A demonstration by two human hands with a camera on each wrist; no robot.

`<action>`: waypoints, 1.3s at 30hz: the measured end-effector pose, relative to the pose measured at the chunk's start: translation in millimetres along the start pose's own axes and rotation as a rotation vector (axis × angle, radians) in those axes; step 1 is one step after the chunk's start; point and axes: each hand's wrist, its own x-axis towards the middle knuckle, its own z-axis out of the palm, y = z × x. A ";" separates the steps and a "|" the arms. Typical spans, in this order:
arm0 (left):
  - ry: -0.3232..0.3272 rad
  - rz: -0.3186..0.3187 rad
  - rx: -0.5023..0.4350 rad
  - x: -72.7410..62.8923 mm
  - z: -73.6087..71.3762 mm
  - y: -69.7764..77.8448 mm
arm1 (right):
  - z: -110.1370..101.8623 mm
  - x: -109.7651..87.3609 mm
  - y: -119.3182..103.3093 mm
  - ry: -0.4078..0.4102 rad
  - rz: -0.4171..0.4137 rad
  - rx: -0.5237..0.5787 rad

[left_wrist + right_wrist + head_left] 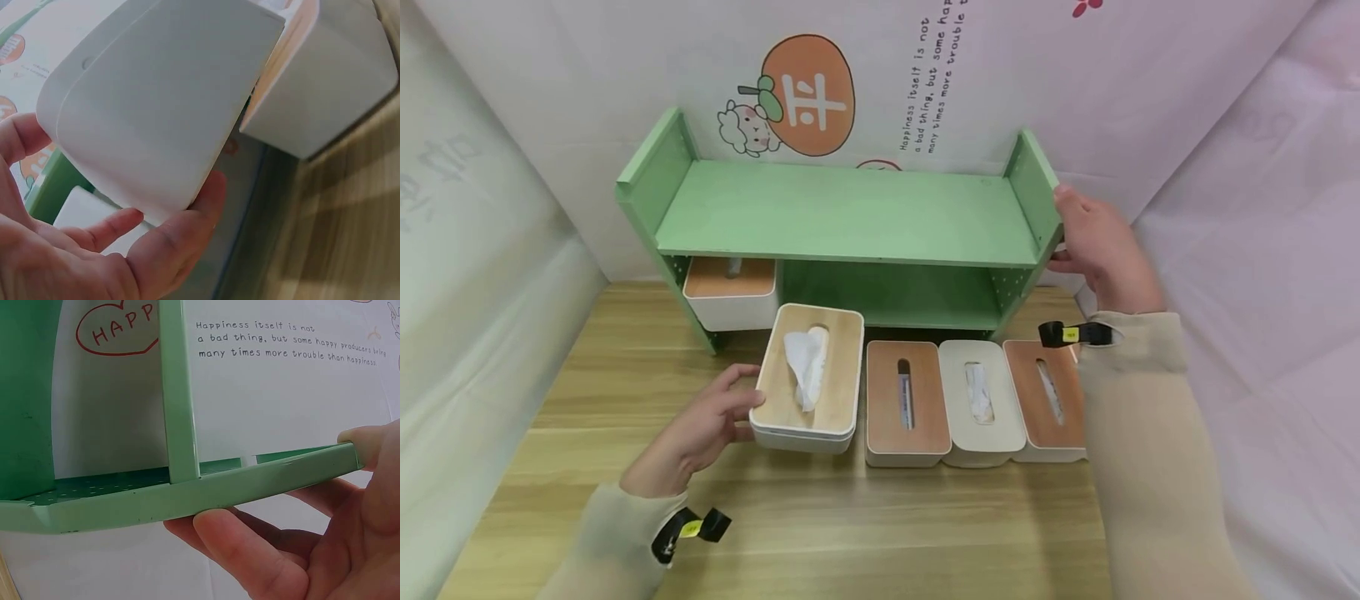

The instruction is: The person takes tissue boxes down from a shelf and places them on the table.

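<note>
My left hand [709, 427] grips a white tissue box [778, 400] by its left side, thumb near the lid and fingers curled at its lower edge. Its lid is pale wood, and a white tissue pokes from the slot. In the left wrist view this tissue box [150, 106] is held up, tilted in that picture, with fingertips at its bottom edge. At the right end of the green shelf [850, 208], my right hand [1101, 242] holds the side panel. The right wrist view shows its fingers and thumb around the panel's edge [275, 478].
On the wooden table [850, 533] stand a brown-lidded tissue box [883, 408], a cream tissue box [1003, 408] and another brown-lidded box [1037, 392] in a row. One more brown-lidded box [730, 308] sits in the shelf's lower left. White printed cloth [625, 67] hangs behind.
</note>
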 end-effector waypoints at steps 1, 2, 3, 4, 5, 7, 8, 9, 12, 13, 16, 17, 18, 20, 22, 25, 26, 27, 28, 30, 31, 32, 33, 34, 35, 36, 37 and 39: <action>0.001 -0.003 0.005 -2.1 -2.8 -1.9 | 0.1 -0.1 -0.1 0.001 0.001 -0.002; 0.004 -0.006 0.009 -3.7 -5.5 -4.0 | 0.1 0.0 0.0 0.004 0.000 -0.004; 0.004 -0.006 0.013 -5.1 -8.3 -6.1 | 0.2 0.0 -0.1 0.006 0.001 -0.006; 0.011 -0.012 0.017 -6.3 -11.0 -8.2 | 0.3 -0.1 -0.2 0.008 0.004 -0.004; 0.017 -0.017 0.024 -7.6 -13.7 -10.2 | 0.4 -0.2 -0.2 0.011 0.005 -0.004; 0.029 -0.030 0.038 -10.1 -19.1 -14.2 | 0.8 -0.6 -0.5 0.014 0.008 -0.001; 0.035 -0.038 0.044 -11.4 -21.7 -16.4 | 1.0 -0.8 -0.7 0.014 0.006 0.000; 0.037 -0.045 0.049 -12.9 -24.4 -18.4 | 1.4 -1.1 -0.8 0.015 0.005 -0.003; 0.045 -0.065 0.051 -16.6 -32.0 -25.1 | 1.8 -1.4 -0.4 0.015 0.002 -0.008; 0.046 -0.069 0.047 -17.9 -34.8 -27.5 | 1.9 -1.4 -0.3 0.013 0.000 -0.008; 0.061 -0.073 0.040 -21.1 -44.1 -34.9 | 2.1 -0.9 0.1 0.012 0.001 -0.007; 0.066 -0.073 0.042 -21.9 -47.6 -37.4 | 2.1 -0.7 0.2 0.010 0.001 -0.005; 0.073 -0.074 0.044 -22.6 -51.1 -39.9 | 2.0 -0.5 0.3 0.010 0.000 -0.001; 0.090 -0.081 0.044 -23.8 -57.9 -44.9 | 1.9 -0.3 0.2 0.011 0.000 0.004; 0.103 -0.093 0.034 -24.8 -64.4 -50.1 | 1.6 -0.2 0.1 0.011 -0.001 0.008; 0.124 -0.114 0.014 -26.1 -75.0 -57.5 | 1.3 -0.6 -0.4 0.014 0.001 0.007; 0.133 -0.120 0.011 -26.7 -78.2 -59.6 | 1.1 -0.8 -0.7 0.014 0.000 0.006; 0.141 -0.124 0.006 -27.3 -81.4 -61.5 | 1.1 -1.0 -1.0 0.013 0.000 0.005; 0.151 -0.128 0.000 -27.8 -84.5 -63.1 | 0.8 -0.9 -1.2 0.011 0.003 0.011; 0.163 -0.132 -0.009 -28.5 -89.9 -65.6 | 0.7 -1.3 -1.6 0.012 0.001 0.011; 0.166 -0.135 -0.011 -29.0 -91.7 -66.5 | 0.6 -1.4 -1.6 0.013 0.001 0.011; 0.168 -0.138 -0.008 -29.4 -93.2 -67.1 | 0.7 -1.6 -1.8 0.012 0.003 0.014; 0.164 -0.140 0.002 -29.6 -94.9 -67.7 | 0.7 -1.8 -1.8 0.010 0.006 0.017; 0.157 -0.139 0.025 -29.9 -96.2 -68.0 | 0.7 -1.8 -1.7 0.009 0.007 0.019; 0.151 -0.141 0.054 -30.1 -97.4 -68.0 | 1.0 -2.0 -1.5 0.009 0.006 0.015; 0.147 -0.144 0.082 -30.2 -98.4 -67.8 | 1.0 -2.1 -1.4 0.008 0.008 0.016; 0.141 -0.146 0.114 -30.4 -99.2 -67.4 | 1.1 -2.1 -1.3 0.008 0.008 0.018; 0.131 -0.146 0.175 -30.1 -100.7 -66.0 | 0.7 -1.9 -1.1 0.013 0.008 0.016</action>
